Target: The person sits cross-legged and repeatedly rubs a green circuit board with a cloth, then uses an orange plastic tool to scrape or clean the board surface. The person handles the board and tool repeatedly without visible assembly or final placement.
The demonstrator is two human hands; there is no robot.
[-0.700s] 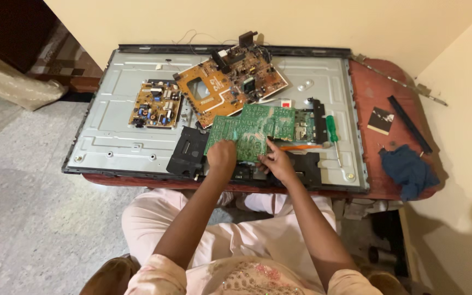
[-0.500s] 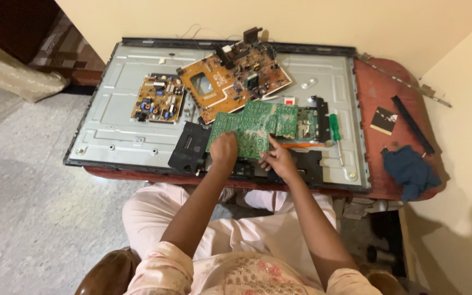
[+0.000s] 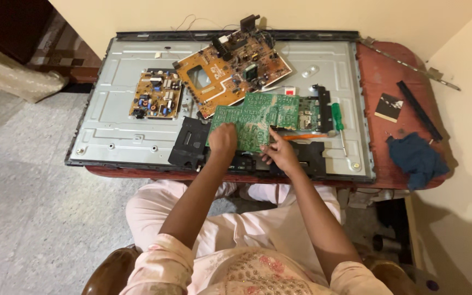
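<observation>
A green circuit board (image 3: 266,112) lies on the grey metal back panel (image 3: 110,128) of a flat screen set. My left hand (image 3: 223,140) is curled over the board's near left edge. My right hand (image 3: 281,153) pinches the near edge a little to the right, with one finger stretched onto the board. A large orange circuit board (image 3: 230,68) rests just behind, partly overlapping the green one. A smaller brown board (image 3: 157,101) sits to the left. Black plastic pieces (image 3: 189,142) lie under and beside my hands.
A green-handled screwdriver (image 3: 337,117) and an orange tool (image 3: 301,136) lie right of the green board. On the red table (image 3: 383,71) at the right are a blue cloth (image 3: 416,158), a black strip (image 3: 419,109), a small dark card (image 3: 389,106) and a metal bracket (image 3: 411,65).
Both hands stay at the near edge of the green board with little movement. The head view has shifted slightly.
</observation>
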